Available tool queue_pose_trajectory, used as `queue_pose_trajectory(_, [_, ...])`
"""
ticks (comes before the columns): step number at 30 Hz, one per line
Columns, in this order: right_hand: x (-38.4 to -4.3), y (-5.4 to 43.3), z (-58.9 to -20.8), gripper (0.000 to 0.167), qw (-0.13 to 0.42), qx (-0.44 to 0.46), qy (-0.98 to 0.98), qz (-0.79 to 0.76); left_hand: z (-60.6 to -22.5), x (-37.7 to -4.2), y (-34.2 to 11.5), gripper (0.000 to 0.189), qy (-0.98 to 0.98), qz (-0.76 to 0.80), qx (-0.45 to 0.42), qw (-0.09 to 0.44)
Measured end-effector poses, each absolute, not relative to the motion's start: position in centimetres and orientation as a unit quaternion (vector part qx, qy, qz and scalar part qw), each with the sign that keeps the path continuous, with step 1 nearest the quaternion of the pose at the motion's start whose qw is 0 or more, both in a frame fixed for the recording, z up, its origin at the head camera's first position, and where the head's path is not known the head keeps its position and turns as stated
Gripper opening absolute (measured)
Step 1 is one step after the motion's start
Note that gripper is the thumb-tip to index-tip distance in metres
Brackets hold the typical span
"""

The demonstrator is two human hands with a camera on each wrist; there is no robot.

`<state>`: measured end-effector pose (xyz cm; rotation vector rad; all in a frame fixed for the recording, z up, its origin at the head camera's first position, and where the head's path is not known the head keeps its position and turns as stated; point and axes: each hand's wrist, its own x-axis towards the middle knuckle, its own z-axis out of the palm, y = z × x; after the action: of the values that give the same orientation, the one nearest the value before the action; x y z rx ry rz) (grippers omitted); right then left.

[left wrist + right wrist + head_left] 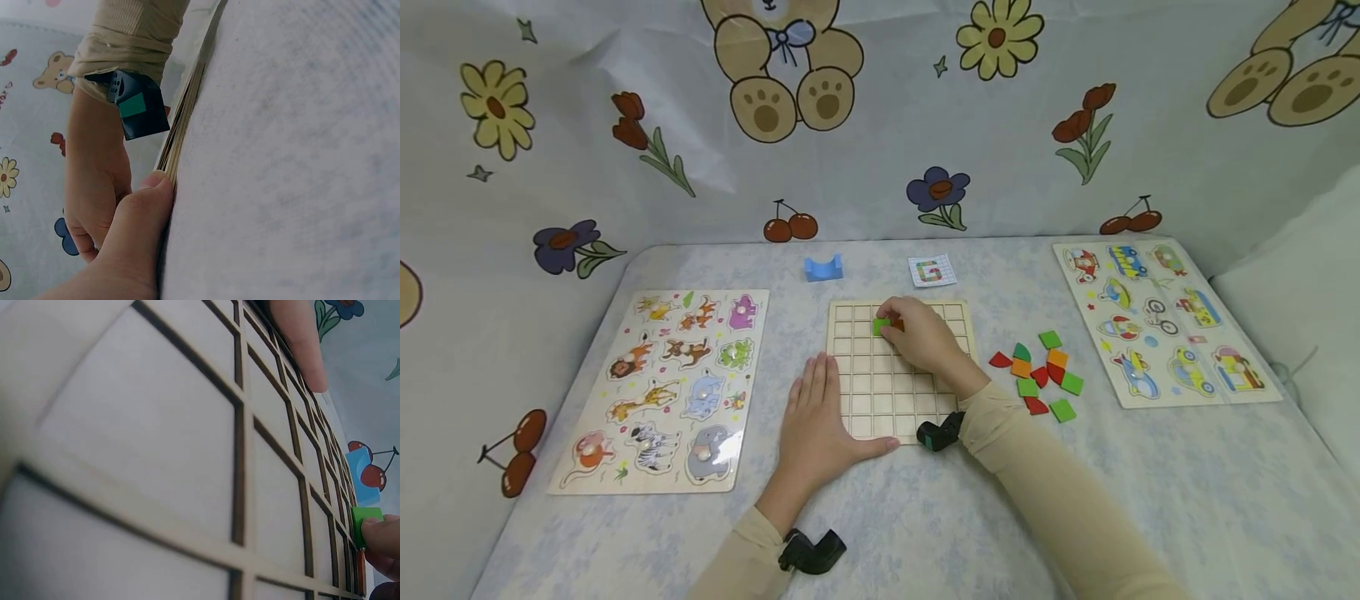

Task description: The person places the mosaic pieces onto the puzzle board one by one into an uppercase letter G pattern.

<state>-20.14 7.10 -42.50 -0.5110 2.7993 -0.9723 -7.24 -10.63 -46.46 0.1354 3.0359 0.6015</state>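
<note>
A wooden grid board (880,392) lies in front of me. My right hand (925,337) reaches over its far part, pinching a green square tile (881,327) at the fingertips. In the right wrist view the thumb presses on this green tile (359,525), which stands tilted up from the grid. An orange-red piece (361,572) sits just below it, partly hidden by the fingers. My left hand (820,425) lies along the board's near left corner, fingers straight at the left side. Its thumb (147,200) touches the board's front edge (181,131).
Several loose green, orange and red tiles (1027,387) lie right of the board. An animal puzzle (752,333) stands left, a vehicle puzzle (1157,358) right. Behind the board are a blue holder (823,268) and a pattern card (932,271). A printed curtain (880,167) backs the table.
</note>
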Motion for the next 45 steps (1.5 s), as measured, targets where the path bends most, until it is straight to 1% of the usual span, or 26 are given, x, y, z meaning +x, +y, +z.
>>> queue_pose_trajectory(7, [-20.3, 6.9, -42.3, 0.019, 0.067, -0.168, 0.934, -0.307, -46.4, -7.3, -10.7, 0.15, 0.98, 0.193, 0.043, 0.023])
queue_pose_trajectory(12, [-20.3, 6.8, -42.2, 0.022, 0.072, -0.174, 0.941, -0.281, -46.4, -7.2, -10.7, 0.151, 0.98, 0.192, 0.041, 0.027])
queue_pose_trajectory(18, [-19.7, 7.0, -41.6, 0.028, 0.096, -0.199, 0.95, -0.22, -46.5, -7.2, -10.6, 0.15, 0.979, 0.197, 0.039, 0.027])
queue_pose_trajectory(22, [-19.1, 7.7, -41.2, 0.028, 0.09, -0.213, 0.947, -0.223, -46.5, -7.2, -10.6, 0.149, 0.979, 0.199, 0.04, 0.027])
queue_pose_trajectory(25, [-18.5, 9.0, -41.1, 0.029, 0.083, -0.208, 0.942, -0.251, -46.4, -7.2, -10.5, 0.149, 0.978, 0.201, 0.041, 0.027])
queue_pose_trajectory(29, [-17.7, 11.4, -40.9, 0.031, 0.083, -0.178, 0.94, -0.278, -46.5, -7.2, -10.5, 0.15, 0.978, 0.203, 0.039, 0.027])
queue_pose_trajectory(35, [-16.4, 15.1, -41.3, 0.033, 0.089, -0.132, 0.949, -0.271, -46.5, -7.1, -10.9, 0.151, 0.98, 0.196, 0.033, 0.023])
queue_pose_trajectory(42, [-15.5, 20.1, -41.9, 0.033, 0.047, -0.085, 0.968, -0.233, -46.6, -7.2, -10.7, 0.15, 0.978, 0.203, 0.042, 0.017])
queue_pose_trajectory(45, [-15.2, 21.9, -41.9, 0.034, 0.046, -0.058, 0.974, -0.215, -46.6, -7.3, -10.6, 0.151, 0.978, 0.203, 0.043, 0.018])
